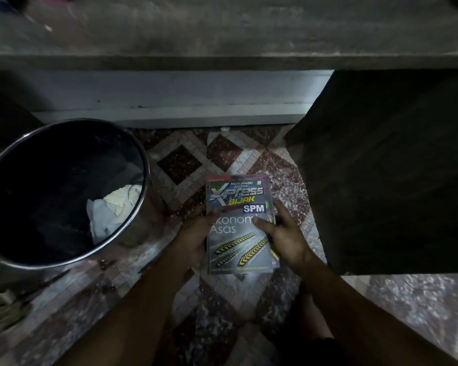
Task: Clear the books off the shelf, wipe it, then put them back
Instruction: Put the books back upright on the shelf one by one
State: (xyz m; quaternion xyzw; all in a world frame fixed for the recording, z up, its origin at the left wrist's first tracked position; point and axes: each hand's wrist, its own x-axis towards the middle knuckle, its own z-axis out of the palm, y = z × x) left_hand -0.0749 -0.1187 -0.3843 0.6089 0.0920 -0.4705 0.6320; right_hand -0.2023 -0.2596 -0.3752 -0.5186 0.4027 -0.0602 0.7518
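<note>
Head view looks down on a book (238, 223) held cover-up low over the tiled floor (180, 165), between a bin (143, 165) on the left and a dark panel (381, 167) on the right, with a grey shelf (222, 62) across the far side. The left hand (193, 239) grips the book's left edge, its thumb lying on the cover. The right hand (283, 233) clamps the right edge the same way, thumb on the title area and fingers curled round the side. Whether the book rests on the floor or hangs just above it I cannot tell, nor whether it is being set down or picked up. Either way, the step probably goes best if both hands keep the book level and hold it at mid-length as they do now, so the cover does not bend or the pages fan. It should also stay away from the bin, where crumpled paper (111, 210) lies, and off the gritty patches of tile. A yellow sliver shows under the right edge, possibly a second book, so the grip should reach underneath rather than pinch the top cover alone. The long axis runs near to far, leaning slightly left at the far end. The title reads upright to the wearer, so the top edge points far toward the shelf, the bottom edge is near, and the spine is on the left.
</note>
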